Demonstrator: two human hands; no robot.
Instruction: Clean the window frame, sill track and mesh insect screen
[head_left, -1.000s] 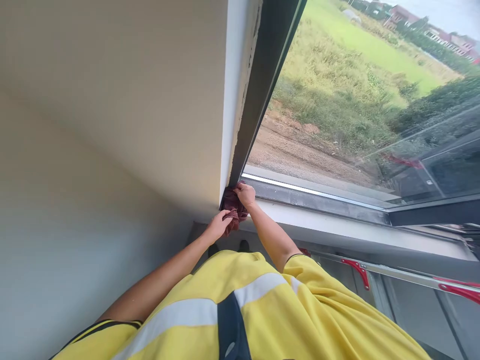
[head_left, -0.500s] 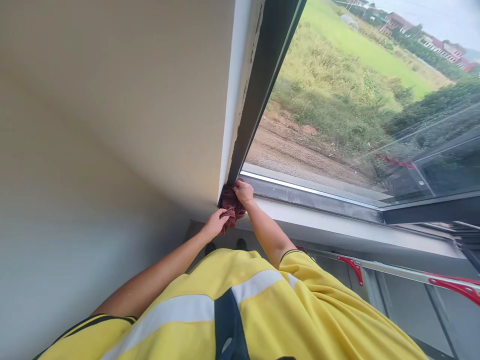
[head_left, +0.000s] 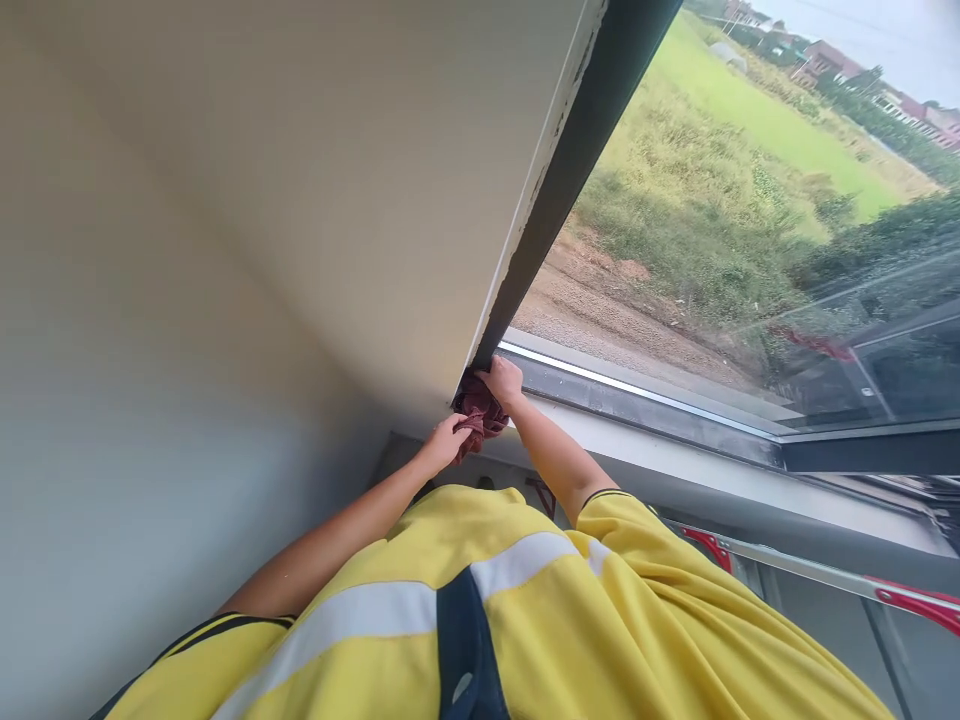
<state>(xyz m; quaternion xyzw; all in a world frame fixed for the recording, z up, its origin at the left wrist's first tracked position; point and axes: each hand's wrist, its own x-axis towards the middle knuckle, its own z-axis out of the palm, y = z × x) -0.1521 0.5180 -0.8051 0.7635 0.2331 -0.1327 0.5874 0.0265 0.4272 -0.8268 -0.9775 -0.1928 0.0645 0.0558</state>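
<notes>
A dark red cloth point(head_left: 478, 408) is bunched into the bottom left corner of the window, where the dark frame point(head_left: 570, 170) meets the sill point(head_left: 675, 460). My right hand point(head_left: 502, 381) grips the top of the cloth and presses it against the frame's foot. My left hand point(head_left: 445, 443) holds the lower end of the same cloth just below, beside the wall. Both forearms reach forward from my yellow shirt.
A cream wall point(head_left: 285, 200) fills the left. The glass pane point(head_left: 750, 200) looks onto a dirt track, grass and distant houses. A metal rail with red brackets point(head_left: 915, 600) runs below the sill at right. A shoe tip shows on the floor under my arms.
The view has swung, so the frame and hands sit slightly further right. Both hands stay on the cloth in the corner; the cloth looks more tightly bunched.
</notes>
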